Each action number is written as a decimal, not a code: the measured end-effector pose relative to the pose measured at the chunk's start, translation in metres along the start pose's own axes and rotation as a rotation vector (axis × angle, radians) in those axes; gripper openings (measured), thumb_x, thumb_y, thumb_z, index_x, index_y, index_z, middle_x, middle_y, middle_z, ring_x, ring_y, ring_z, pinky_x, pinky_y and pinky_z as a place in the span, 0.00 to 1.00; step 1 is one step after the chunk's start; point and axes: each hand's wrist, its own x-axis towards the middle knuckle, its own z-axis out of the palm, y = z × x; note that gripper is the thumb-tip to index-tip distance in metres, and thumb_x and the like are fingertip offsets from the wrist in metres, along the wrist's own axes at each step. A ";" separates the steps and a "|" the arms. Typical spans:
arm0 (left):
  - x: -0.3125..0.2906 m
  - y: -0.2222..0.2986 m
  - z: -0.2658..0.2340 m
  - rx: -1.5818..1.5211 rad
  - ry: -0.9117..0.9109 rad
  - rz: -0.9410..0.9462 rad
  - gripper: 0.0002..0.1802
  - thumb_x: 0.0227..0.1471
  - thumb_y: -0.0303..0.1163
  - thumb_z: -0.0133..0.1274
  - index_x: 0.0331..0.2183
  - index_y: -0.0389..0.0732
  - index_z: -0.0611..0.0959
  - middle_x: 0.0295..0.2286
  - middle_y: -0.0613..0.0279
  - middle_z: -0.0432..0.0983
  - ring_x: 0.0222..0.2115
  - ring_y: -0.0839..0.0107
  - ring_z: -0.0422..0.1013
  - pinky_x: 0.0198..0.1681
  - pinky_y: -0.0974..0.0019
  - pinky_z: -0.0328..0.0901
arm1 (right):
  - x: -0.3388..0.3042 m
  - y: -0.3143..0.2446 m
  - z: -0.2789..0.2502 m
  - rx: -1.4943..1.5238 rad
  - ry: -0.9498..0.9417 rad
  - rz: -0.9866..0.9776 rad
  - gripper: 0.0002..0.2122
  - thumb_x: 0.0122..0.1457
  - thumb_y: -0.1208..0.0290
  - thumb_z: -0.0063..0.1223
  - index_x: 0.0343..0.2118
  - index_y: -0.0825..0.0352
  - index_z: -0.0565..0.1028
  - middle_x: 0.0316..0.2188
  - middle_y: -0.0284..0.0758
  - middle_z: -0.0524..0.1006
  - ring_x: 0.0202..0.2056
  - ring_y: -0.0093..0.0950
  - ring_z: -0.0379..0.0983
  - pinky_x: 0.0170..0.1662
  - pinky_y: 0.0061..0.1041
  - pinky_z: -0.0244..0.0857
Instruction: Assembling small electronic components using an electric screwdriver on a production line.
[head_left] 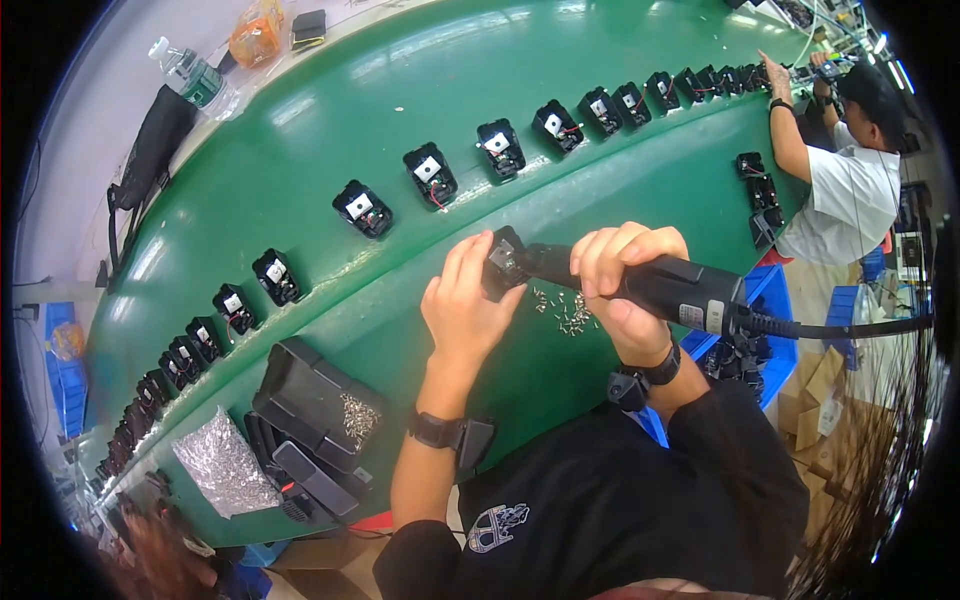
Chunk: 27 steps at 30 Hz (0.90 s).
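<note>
My left hand (466,298) grips a small black plastic housing (503,256), tilted up above the green bench. Wrapped around the body of a corded black electric screwdriver (690,290) is my right hand (630,280). The screwdriver lies nearly level, its nose reaching the open face of the housing; the exact contact at the tip is too small to make out. Just below the nose, a scatter of small silver screws (572,315) lies on the bench.
A curved row of black housings with white parts, one being this housing (430,175), runs along the green bench (480,60). A black tray (300,395) with screws and a bag of screws (225,465) lie left. A blue bin (778,345) stands right. A co-worker (850,170) works far right.
</note>
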 end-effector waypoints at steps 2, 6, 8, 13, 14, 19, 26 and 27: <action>-0.002 -0.001 0.000 0.001 0.010 -0.003 0.42 0.22 0.32 0.71 0.47 0.45 0.77 0.43 0.64 0.75 0.36 0.67 0.75 0.30 0.67 0.65 | -0.001 0.001 0.000 0.003 0.001 -0.001 0.16 0.50 0.77 0.57 0.41 0.66 0.65 0.25 0.34 0.70 0.26 0.26 0.69 0.38 0.33 0.66; -0.003 0.014 -0.009 0.095 -0.040 -0.006 0.42 0.26 0.38 0.70 0.49 0.44 0.76 0.49 0.58 0.71 0.37 0.65 0.73 0.32 0.66 0.64 | -0.002 -0.006 0.001 0.011 0.030 -0.007 0.15 0.51 0.76 0.56 0.40 0.65 0.65 0.25 0.33 0.70 0.26 0.26 0.69 0.38 0.33 0.66; -0.002 0.023 -0.013 0.071 0.032 0.085 0.35 0.32 0.42 0.68 0.46 0.43 0.78 0.53 0.51 0.65 0.44 0.59 0.69 0.41 0.60 0.63 | 0.000 -0.013 0.000 0.003 0.044 -0.015 0.15 0.51 0.75 0.57 0.40 0.64 0.65 0.24 0.32 0.69 0.25 0.25 0.69 0.37 0.33 0.65; -0.001 0.017 -0.004 0.130 0.189 0.179 0.19 0.32 0.30 0.66 0.33 0.39 0.83 0.51 0.51 0.68 0.47 0.51 0.65 0.51 0.55 0.60 | -0.002 -0.025 0.001 0.074 0.051 -0.029 0.15 0.51 0.73 0.58 0.40 0.64 0.65 0.24 0.31 0.69 0.25 0.25 0.69 0.37 0.32 0.65; -0.001 0.016 -0.003 0.135 0.199 0.203 0.18 0.33 0.29 0.66 0.33 0.40 0.83 0.50 0.51 0.69 0.47 0.52 0.65 0.51 0.55 0.60 | -0.003 -0.027 0.000 0.095 0.046 -0.021 0.15 0.51 0.73 0.58 0.40 0.64 0.65 0.24 0.31 0.69 0.25 0.25 0.69 0.36 0.32 0.65; -0.003 0.006 0.006 0.107 0.191 0.279 0.16 0.33 0.27 0.65 0.31 0.41 0.84 0.49 0.52 0.70 0.48 0.53 0.65 0.51 0.54 0.60 | -0.007 -0.031 -0.005 0.099 0.037 0.001 0.16 0.52 0.73 0.58 0.41 0.63 0.65 0.24 0.31 0.69 0.26 0.25 0.69 0.37 0.32 0.65; 0.004 0.024 0.000 0.128 0.107 0.207 0.38 0.28 0.36 0.69 0.47 0.41 0.77 0.52 0.55 0.66 0.52 0.53 0.62 0.53 0.54 0.58 | -0.005 -0.015 -0.008 0.056 0.043 0.021 0.16 0.50 0.74 0.57 0.41 0.63 0.64 0.24 0.31 0.68 0.26 0.26 0.67 0.36 0.32 0.63; 0.006 0.025 0.001 0.156 0.058 0.188 0.43 0.27 0.38 0.70 0.50 0.41 0.74 0.53 0.54 0.65 0.53 0.54 0.62 0.53 0.54 0.57 | -0.004 -0.014 -0.008 0.024 0.066 0.046 0.17 0.49 0.71 0.57 0.40 0.62 0.64 0.24 0.30 0.67 0.25 0.25 0.66 0.36 0.31 0.61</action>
